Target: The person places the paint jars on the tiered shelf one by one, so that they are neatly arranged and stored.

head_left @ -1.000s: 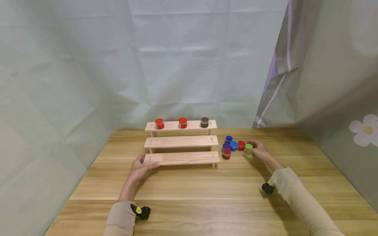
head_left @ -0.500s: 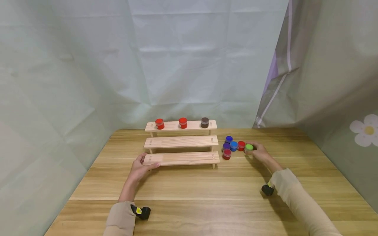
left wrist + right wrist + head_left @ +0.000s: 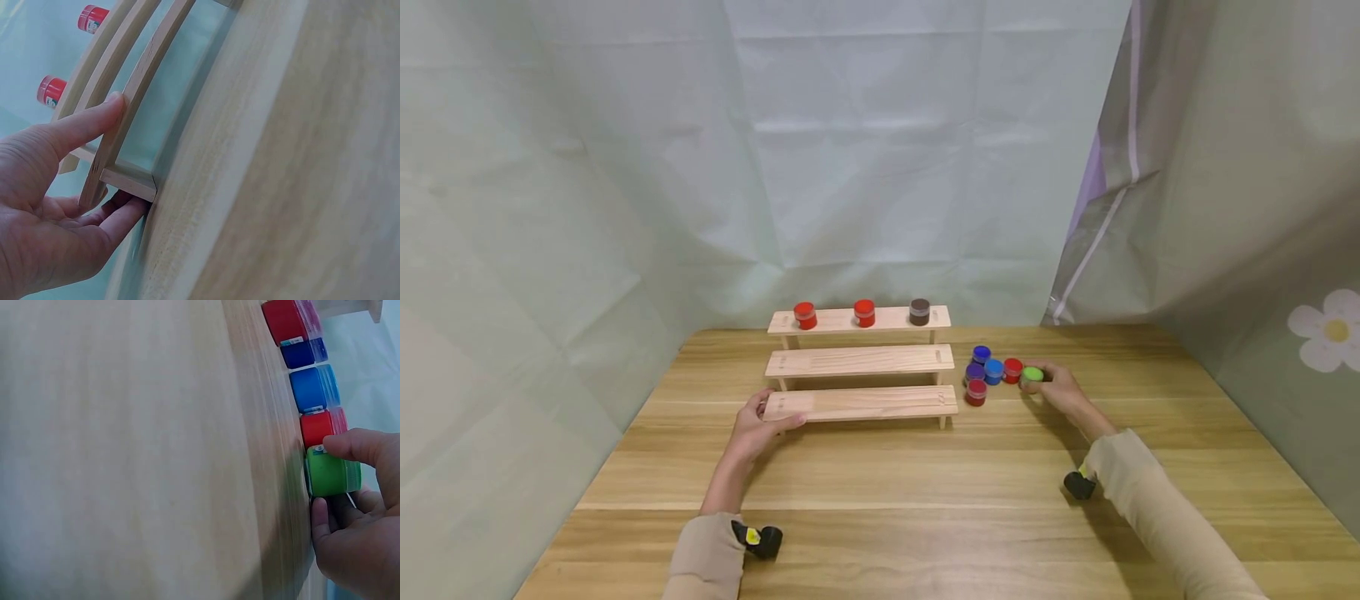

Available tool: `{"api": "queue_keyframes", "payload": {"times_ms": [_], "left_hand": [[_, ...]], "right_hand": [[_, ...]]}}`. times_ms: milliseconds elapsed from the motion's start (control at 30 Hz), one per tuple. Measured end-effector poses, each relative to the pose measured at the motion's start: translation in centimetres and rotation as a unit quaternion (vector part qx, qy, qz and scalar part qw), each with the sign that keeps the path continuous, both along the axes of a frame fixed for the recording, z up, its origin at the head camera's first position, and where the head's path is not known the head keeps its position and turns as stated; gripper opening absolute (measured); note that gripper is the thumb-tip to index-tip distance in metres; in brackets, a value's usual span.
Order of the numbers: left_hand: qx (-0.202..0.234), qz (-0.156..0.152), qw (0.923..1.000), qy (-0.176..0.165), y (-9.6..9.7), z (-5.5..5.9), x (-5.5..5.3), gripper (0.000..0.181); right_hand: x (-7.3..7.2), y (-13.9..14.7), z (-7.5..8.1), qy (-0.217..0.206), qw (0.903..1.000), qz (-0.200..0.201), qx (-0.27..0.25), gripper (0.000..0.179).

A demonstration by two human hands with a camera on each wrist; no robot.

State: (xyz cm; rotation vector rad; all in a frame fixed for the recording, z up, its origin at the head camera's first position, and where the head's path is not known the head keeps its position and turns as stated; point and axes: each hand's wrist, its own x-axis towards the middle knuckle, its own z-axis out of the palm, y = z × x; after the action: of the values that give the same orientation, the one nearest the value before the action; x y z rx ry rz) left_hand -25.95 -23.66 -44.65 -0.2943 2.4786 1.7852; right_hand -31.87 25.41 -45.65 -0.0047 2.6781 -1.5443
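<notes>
A three-step wooden rack [image 3: 859, 361] stands at the back of the table. My left hand [image 3: 756, 423] grips the left end of its lowest step, thumb on the front edge and fingers around the end and leg, as the left wrist view [image 3: 69, 200] shows. At the right of the rack, my right hand [image 3: 1060, 390] holds a small green paint jar [image 3: 328, 472] between thumb and fingers. That jar stands on the table, touching or nearly touching a red jar [image 3: 315, 427]. Part of its lid is visible in the head view.
Blue [image 3: 993, 372], dark blue [image 3: 981, 355], purple [image 3: 975, 373] and dark red [image 3: 976, 392] jars cluster beside the rack. On the top step sit two red jars [image 3: 806, 316] [image 3: 865, 313] and a dark brown jar [image 3: 920, 312]. A pale curtain [image 3: 880, 167] hangs behind the table.
My right hand's fingers have shifted slightly to the right around the green jar, showing more of its lid. The left hand and the rack stay where they were.
</notes>
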Motion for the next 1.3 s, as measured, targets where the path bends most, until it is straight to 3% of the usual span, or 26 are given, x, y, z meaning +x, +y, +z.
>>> {"api": "queue_keyframes", "payload": {"times_ms": [600,1000,1300], "left_hand": [[0.008,0.002,1.0000,0.003,0.0,0.0,0.0,0.099],[0.013,0.002,0.9999,0.003,-0.1,-0.1,-0.1,0.100],[0.015,0.002,0.9999,-0.003,0.0,0.1,0.0,0.100]], "right_hand": [[0.1,0.0,-0.2,0.026,0.9991,-0.034,-0.004,0.053],[0.4,-0.7,0.7,0.043,0.9972,-0.061,-0.007,0.051],[0.4,-1.6,1.5,0.047,0.9977,-0.047,-0.014,0.050]]}}
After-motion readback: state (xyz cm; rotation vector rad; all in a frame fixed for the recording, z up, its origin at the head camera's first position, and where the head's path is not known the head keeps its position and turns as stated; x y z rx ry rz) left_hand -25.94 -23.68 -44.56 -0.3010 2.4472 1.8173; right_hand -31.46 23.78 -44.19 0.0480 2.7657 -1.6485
